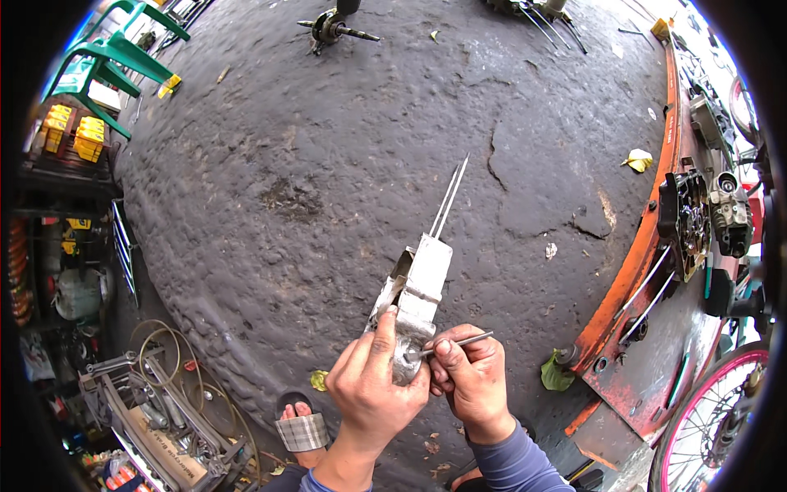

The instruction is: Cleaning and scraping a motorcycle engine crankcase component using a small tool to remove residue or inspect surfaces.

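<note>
My left hand (375, 394) is closed around the lower end of a silver metal casting (427, 271), its index finger laid along the side. The casting is boxy, with an open slot on its left, and tilts away from me. Two long thin metal rods (445, 203) stick out of its far end. In my right hand (469, 373) a thin grey metal rod (475, 338) is pinched between thumb and fingers. Its inner end meets the casting's near end; whether it goes into a hole I cannot tell.
Dark, rough ground (311, 164) lies ahead. On the right, an orange-edged metal tray (631, 361) bears engine parts (684, 213), near a pink-rimmed wheel (705, 426). A toolbox (164, 435) and shelf are at left, a green chair (106, 57) beyond. A shafted part (329, 29) lies far ahead.
</note>
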Motion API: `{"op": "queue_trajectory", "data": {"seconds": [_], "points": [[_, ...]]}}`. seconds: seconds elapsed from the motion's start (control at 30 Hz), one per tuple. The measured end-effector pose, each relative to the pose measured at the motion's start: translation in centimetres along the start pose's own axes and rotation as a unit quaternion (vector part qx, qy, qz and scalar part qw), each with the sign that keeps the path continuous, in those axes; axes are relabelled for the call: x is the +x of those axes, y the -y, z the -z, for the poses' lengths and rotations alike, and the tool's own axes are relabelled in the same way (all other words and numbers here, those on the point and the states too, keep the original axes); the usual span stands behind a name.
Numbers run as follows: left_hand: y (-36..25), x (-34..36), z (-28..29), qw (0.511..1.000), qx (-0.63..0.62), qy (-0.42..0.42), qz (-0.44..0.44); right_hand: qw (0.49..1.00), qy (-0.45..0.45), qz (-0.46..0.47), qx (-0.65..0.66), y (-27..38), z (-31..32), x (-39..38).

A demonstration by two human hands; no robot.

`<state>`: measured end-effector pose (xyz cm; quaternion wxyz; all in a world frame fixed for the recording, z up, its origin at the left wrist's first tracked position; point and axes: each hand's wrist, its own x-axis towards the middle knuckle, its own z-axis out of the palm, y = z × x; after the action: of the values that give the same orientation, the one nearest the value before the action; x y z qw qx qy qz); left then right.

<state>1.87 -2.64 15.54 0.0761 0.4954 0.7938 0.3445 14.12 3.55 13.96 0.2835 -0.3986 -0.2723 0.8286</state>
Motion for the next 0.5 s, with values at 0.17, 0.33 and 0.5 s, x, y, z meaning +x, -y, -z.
{"op": "queue_trajectory", "data": {"seconds": [0.17, 0.33, 0.5], "points": [[0.2, 0.2, -0.1, 1.000, -0.010, -0.010, -0.003, 0.996, -0.048, 0.072, -0.027, -1.0, -0.7, -0.4], [0.3, 0.1, -0.1, 1.000, -0.011, -0.012, -0.004, 0.993, -0.068, 0.095, 0.003, -1.0, -0.6, -0.3], [0.4, 0.2, 0.1, 1.000, -0.012, -0.016, 0.002, 0.990, -0.010, 0.122, -0.076, -0.8, -1.0, -0.4]]}}
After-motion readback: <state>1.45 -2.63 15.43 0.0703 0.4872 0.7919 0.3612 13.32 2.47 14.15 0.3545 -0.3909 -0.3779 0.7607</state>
